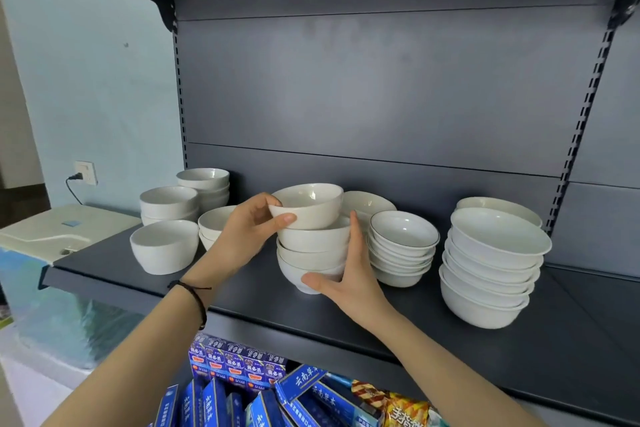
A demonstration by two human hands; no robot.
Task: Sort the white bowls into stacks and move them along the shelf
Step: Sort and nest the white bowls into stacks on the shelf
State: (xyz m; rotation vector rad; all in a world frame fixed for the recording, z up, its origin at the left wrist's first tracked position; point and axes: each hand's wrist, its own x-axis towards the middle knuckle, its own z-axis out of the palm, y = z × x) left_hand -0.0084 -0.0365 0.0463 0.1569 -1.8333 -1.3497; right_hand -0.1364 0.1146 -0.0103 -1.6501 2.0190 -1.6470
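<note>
A stack of white bowls [313, 253] stands in the middle of the dark shelf [398, 315]. My left hand [247, 229] grips the tilted top bowl [310, 204] by its left rim, thumb on the outer wall. My right hand [346, 277] rests against the stack's right side with straight fingers, thumb under the lowest bowl. To the right stand a stack of rimmed bowls [401, 250] and a taller stack of wide bowls [491, 263]. On the left are a single bowl [164, 250] and short stacks [169, 203], [204, 184].
A shallow white dish [367, 206] lies behind the middle stack. Blue boxes [239, 364] and snack packets fill the shelf below. A white appliance [59, 229] and a wall socket [86, 173] are at the left. Slotted uprights frame the back panel.
</note>
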